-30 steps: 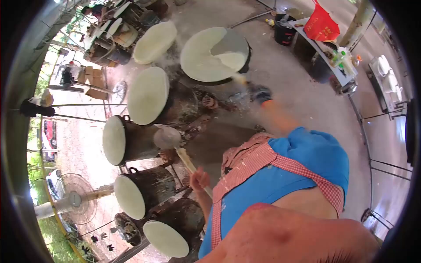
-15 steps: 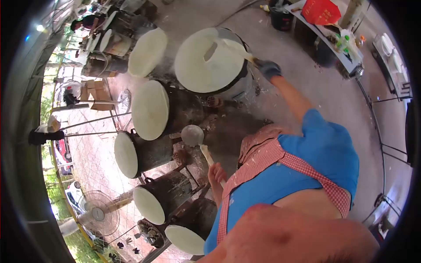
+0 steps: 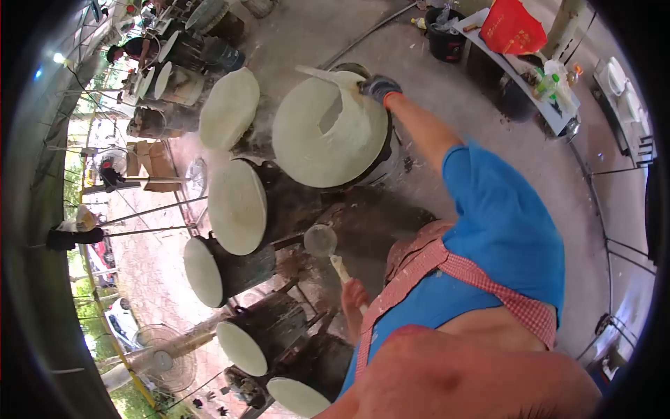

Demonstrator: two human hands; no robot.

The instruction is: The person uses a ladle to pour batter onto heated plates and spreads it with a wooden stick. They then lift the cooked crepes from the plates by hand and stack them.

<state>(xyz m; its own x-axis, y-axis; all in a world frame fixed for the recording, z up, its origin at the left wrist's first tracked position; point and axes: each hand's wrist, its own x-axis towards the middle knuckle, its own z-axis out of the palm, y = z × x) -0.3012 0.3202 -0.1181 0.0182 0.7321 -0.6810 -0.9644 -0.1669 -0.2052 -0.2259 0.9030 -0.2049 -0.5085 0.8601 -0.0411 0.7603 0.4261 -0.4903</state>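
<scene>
My right hand [image 3: 381, 89], in a dark glove, is closed at the upper rim of a large round pan [image 3: 300, 133] coated with a pale layer. From it a long pale flat tool [image 3: 322, 72] points left. Beneath the tool hangs a lifted fold of the pale layer [image 3: 356, 112], beside a darker bare patch. Lower down, my bare left hand [image 3: 354, 295] grips the light handle of a ladle [image 3: 320, 241], whose round bowl hangs right of the drums.
Pale-topped drums [image 3: 237, 206] curve down the left side. A fan [image 3: 164, 359] stands at the lower left. Another person [image 3: 136, 49] is at the far upper left. At the upper right are a black bucket [image 3: 447, 42] and a table with a red bag [image 3: 513, 28].
My right hand has moved up and left over the pan, and the tool now points further left. The fold of pale layer is larger. The ladle has shifted slightly right and down.
</scene>
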